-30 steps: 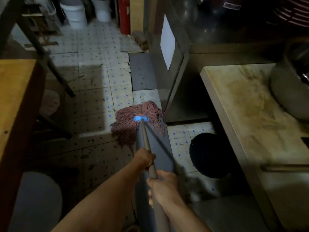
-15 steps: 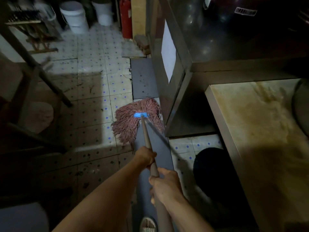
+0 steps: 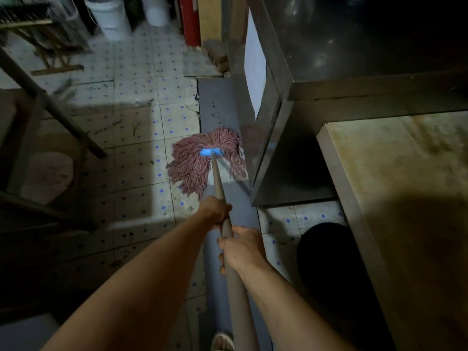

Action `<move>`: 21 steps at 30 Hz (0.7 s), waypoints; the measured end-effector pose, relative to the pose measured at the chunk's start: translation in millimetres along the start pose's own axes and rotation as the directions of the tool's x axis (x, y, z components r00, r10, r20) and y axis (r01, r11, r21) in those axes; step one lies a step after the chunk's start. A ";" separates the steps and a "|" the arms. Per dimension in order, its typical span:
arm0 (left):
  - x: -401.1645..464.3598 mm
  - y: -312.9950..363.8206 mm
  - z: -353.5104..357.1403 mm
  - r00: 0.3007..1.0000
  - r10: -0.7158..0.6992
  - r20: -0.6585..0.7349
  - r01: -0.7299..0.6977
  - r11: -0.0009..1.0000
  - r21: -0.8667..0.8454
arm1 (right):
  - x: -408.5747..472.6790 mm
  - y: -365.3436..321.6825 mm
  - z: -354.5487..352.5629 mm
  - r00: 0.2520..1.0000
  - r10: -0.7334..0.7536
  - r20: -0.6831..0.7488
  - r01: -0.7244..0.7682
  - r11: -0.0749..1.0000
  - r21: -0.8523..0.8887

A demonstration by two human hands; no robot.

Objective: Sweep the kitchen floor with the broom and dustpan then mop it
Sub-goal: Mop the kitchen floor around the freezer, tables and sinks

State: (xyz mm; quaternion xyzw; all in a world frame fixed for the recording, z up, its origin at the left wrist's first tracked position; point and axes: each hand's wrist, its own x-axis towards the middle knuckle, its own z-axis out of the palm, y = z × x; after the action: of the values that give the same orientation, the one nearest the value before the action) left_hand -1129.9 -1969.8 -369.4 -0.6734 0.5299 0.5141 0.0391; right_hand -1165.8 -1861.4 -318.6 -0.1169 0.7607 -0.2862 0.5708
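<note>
I have both hands on the mop handle (image 3: 219, 188): my left hand (image 3: 215, 211) grips it farther down toward the head, my right hand (image 3: 240, 247) wraps it just behind. The pink string mop head (image 3: 192, 165) lies spread on the speckled tile floor (image 3: 131, 138), its right strands beside the steel cabinet (image 3: 268, 138). A stained tabletop (image 3: 400, 173) sits to my right.

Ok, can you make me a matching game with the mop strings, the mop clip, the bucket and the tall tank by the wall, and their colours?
Things:
1. mop strings
2. mop clip
3. bucket
4. tall tank

Colours:
A. white
B. red
C. pink
D. blue

Pairs: 1-C, 2-D, 3-A, 4-B
</note>
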 end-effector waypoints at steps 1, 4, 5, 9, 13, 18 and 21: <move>-2.8 -4.7 3.2 1.000 0.008 0.013 -0.008 1.000 0.004 | -4.3 5.6 -0.7 1.000 -0.002 0.002 0.002 1.000 0.002; -23.5 -19.1 8.2 0.998 0.017 0.061 -0.014 0.999 -0.044 | -26.9 20.3 -2.2 1.000 0.010 0.006 -0.010 1.000 -0.002; -32.5 -23.6 9.6 0.998 0.019 0.061 -0.016 0.999 -0.046 | -35.4 26.3 -2.3 1.000 0.015 0.001 -0.015 1.000 -0.007; -77.7 -47.1 20.2 0.996 -0.015 0.083 0.016 1.000 -0.009 | -78.9 55.1 -1.6 0.997 0.060 -0.043 -0.060 0.998 -0.001; -123.9 -72.7 26.4 0.991 -0.061 0.119 0.057 0.998 0.033 | -120.3 86.4 5.3 0.995 0.093 -0.041 -0.092 0.996 0.018; -179.7 -108.7 29.6 0.987 -0.039 0.155 0.038 0.999 0.011 | -177.5 117.0 7.3 0.992 0.114 -0.058 -0.115 0.993 -0.009; -209.3 -130.4 38.2 0.980 -0.055 0.191 0.058 0.998 -0.010 | -214.6 134.5 4.7 0.988 0.147 -0.058 -0.146 0.989 0.008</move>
State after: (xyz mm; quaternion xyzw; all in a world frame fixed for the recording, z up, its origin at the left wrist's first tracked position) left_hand -1037.6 -1749.3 -297.9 -0.6361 0.5002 0.5791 0.0990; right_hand -1072.5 -1645.8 -223.9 -0.0513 0.7829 -0.2482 0.5681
